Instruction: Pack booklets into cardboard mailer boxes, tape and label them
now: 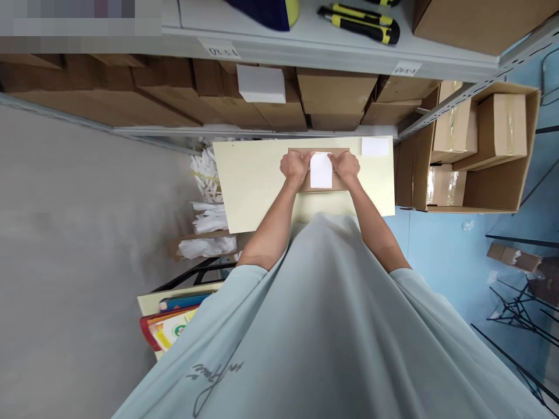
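Past the pale shirt (327,326), the left hand (297,165) and right hand (345,166) are curled nearly closed, pinching the upper corners of a white label (321,170) over a brown carton (339,184) on the cream tabletop (257,180). Beyond the tabletop's far edge, cardboard boxes (336,93) line the grey shelving (314,55).
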`<control>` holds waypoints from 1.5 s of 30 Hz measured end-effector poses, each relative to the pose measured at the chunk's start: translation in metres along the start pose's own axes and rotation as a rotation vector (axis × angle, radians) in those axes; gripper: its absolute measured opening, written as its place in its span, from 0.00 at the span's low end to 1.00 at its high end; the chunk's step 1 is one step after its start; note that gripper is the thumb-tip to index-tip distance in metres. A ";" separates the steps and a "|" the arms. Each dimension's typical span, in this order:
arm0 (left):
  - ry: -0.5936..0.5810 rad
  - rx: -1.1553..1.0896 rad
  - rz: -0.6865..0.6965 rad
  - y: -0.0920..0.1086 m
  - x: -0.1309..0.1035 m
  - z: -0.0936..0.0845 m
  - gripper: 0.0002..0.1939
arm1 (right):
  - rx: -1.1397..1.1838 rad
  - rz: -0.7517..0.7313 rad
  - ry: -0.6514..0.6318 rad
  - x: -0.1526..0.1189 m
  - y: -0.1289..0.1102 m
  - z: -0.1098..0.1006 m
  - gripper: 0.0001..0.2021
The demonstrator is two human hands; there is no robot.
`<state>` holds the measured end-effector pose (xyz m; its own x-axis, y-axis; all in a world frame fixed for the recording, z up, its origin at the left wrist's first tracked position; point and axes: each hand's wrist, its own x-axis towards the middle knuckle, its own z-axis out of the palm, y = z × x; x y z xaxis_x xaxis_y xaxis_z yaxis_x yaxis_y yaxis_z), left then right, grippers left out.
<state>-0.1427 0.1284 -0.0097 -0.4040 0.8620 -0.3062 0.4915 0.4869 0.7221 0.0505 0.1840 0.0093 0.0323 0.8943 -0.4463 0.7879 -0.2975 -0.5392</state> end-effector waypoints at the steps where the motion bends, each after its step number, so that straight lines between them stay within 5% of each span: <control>1: -0.006 0.017 -0.046 0.004 -0.005 -0.003 0.23 | -0.020 -0.013 -0.039 -0.006 0.000 -0.004 0.19; 4: -0.050 0.060 -0.155 0.015 -0.020 -0.012 0.18 | -0.137 -0.067 -0.150 -0.026 0.002 -0.012 0.15; 12: -0.238 0.139 -0.031 0.021 -0.044 -0.040 0.23 | -0.221 -0.299 -0.219 -0.064 0.013 -0.026 0.24; 15: -0.115 0.120 -0.004 -0.003 -0.069 -0.059 0.24 | -0.009 -0.260 -0.040 -0.090 0.046 -0.032 0.25; 17: -0.067 0.036 -0.097 -0.029 -0.091 -0.069 0.26 | 0.149 -0.107 0.027 -0.108 0.074 -0.033 0.34; 22: -0.284 -0.120 -0.204 -0.080 -0.134 -0.067 0.40 | 0.315 0.022 -0.096 -0.131 0.111 -0.022 0.42; 25: -0.326 -0.185 -0.187 -0.079 -0.141 -0.052 0.36 | 0.332 -0.008 -0.131 -0.129 0.104 -0.013 0.38; 28: -0.226 -0.198 -0.165 -0.064 -0.139 -0.048 0.29 | 0.329 -0.058 -0.079 -0.126 0.089 -0.018 0.32; 33: 0.033 -0.147 -0.024 -0.042 -0.128 -0.081 0.19 | 0.280 -0.237 0.098 -0.118 0.060 -0.049 0.30; 36: 0.081 -0.119 0.010 -0.037 -0.119 -0.100 0.18 | 0.178 -0.257 0.160 -0.111 0.045 -0.059 0.29; 45: 0.013 -0.071 -0.104 -0.057 -0.106 -0.094 0.12 | 0.067 -0.085 0.073 -0.122 0.047 -0.022 0.24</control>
<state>-0.2005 -0.0037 0.0399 -0.4598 0.8053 -0.3743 0.3904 0.5619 0.7293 0.0969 0.0685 0.0542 0.0134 0.9384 -0.3453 0.7472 -0.2389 -0.6202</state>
